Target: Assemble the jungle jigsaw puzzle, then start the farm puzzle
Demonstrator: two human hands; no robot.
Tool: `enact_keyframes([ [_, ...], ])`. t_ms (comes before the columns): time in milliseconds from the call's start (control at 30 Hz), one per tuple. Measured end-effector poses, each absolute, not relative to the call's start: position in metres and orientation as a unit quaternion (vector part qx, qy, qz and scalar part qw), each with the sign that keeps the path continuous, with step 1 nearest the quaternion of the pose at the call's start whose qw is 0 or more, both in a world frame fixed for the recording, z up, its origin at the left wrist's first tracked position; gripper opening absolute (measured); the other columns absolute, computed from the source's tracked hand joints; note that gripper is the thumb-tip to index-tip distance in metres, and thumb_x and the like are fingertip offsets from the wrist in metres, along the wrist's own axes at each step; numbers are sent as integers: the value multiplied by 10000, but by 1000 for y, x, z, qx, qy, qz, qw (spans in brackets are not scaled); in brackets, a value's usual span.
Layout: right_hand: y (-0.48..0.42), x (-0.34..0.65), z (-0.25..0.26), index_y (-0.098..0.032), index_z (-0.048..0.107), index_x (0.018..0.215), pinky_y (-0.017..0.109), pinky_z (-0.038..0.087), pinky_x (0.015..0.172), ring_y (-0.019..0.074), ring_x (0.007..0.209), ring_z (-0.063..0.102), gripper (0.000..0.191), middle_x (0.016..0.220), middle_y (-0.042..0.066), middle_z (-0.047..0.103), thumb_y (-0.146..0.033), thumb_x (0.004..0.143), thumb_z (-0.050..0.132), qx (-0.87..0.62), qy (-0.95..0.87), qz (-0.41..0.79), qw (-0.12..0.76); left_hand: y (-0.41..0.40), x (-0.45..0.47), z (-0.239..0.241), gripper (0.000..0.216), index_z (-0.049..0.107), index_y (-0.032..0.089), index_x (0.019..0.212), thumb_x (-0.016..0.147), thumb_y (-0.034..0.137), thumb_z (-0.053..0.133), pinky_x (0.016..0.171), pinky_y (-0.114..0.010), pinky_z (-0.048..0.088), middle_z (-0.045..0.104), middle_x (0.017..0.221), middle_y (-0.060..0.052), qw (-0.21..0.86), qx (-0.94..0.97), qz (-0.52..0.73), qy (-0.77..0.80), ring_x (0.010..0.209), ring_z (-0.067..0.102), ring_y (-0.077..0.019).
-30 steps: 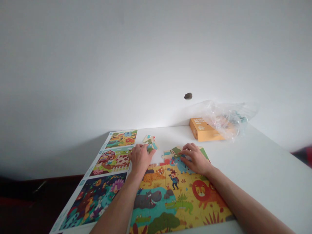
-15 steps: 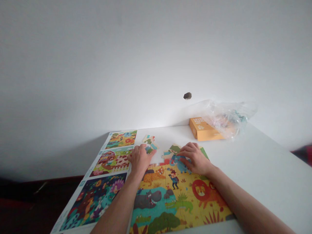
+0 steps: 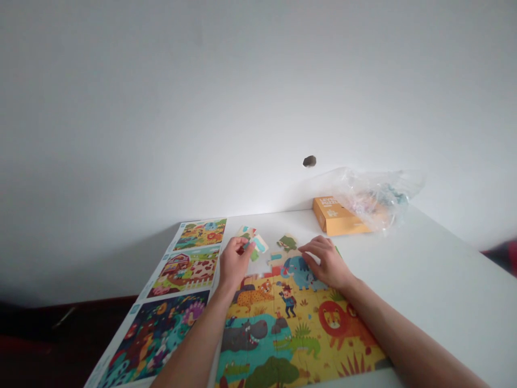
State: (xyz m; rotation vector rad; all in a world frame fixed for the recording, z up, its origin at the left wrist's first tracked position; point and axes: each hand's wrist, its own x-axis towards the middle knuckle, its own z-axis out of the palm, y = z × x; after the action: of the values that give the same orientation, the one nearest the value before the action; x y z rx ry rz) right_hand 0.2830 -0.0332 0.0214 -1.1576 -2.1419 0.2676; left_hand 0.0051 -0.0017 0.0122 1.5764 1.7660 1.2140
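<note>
A colourful animal jigsaw puzzle lies assembled on the white table, with a gap at its far left corner. My left hand pinches a loose puzzle piece just above that gap. My right hand rests on the puzzle's far edge, fingers spread flat over the elephant picture. Another loose piece lies just beyond my right fingertips, and one more piece lies behind my left hand.
A printed sheet with picture panels lies left of the puzzle, reaching the table's left edge. An orange box and a crumpled clear plastic bag sit at the back right against the white wall.
My left hand has lifted the piece off the table and raised it slightly. My right hand slid a little toward me, uncovering the green loose piece beyond its fingertips.
</note>
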Motion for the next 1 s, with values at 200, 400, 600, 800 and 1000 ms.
enact_keyframes([
  [200, -38, 280, 28, -237, 688, 1008, 380, 403, 829, 207, 852, 594, 247, 889, 61, 722, -406, 957, 516, -444, -818, 132, 342, -15, 26, 18, 391, 722, 136, 1041, 797, 435, 660, 721, -291, 533, 748, 960, -88, 431, 575, 469, 513, 853, 676, -218],
  [400, -50, 270, 36, -199, 605, 748, 307, 407, 731, 168, 743, 544, 380, 711, 35, 610, -448, 982, 439, -375, -850, 212, 304, -35, 41, 30, 430, 652, 181, 1232, 823, 312, 658, 758, -289, 539, 735, 886, -54, 542, 655, 358, 387, 824, 659, -182],
  [600, -46, 275, 33, -208, 630, 864, 317, 426, 784, 179, 815, 560, 296, 808, 44, 635, -419, 981, 458, -396, -835, 211, 320, -37, 35, 34, 502, 599, 185, 1273, 780, 249, 668, 650, -229, 514, 660, 835, -14, 535, 663, 353, 386, 679, 599, -112],
  [800, -34, 295, 19, -237, 623, 1168, 424, 423, 919, 259, 1046, 542, 307, 1134, 112, 599, -377, 896, 592, -491, -829, 100, 250, -15, 21, 25, 433, 610, 179, 1143, 778, 399, 681, 522, -215, 485, 663, 854, -28, 427, 548, 524, 493, 607, 578, -116],
  [1000, -33, 302, 16, -248, 625, 1195, 435, 400, 954, 259, 1076, 525, 325, 1160, 103, 583, -379, 900, 585, -510, -830, 88, 208, -9, 15, 16, 426, 628, 178, 1137, 790, 419, 675, 524, -188, 423, 597, 693, 12, 356, 549, 542, 528, 569, 513, -100],
])
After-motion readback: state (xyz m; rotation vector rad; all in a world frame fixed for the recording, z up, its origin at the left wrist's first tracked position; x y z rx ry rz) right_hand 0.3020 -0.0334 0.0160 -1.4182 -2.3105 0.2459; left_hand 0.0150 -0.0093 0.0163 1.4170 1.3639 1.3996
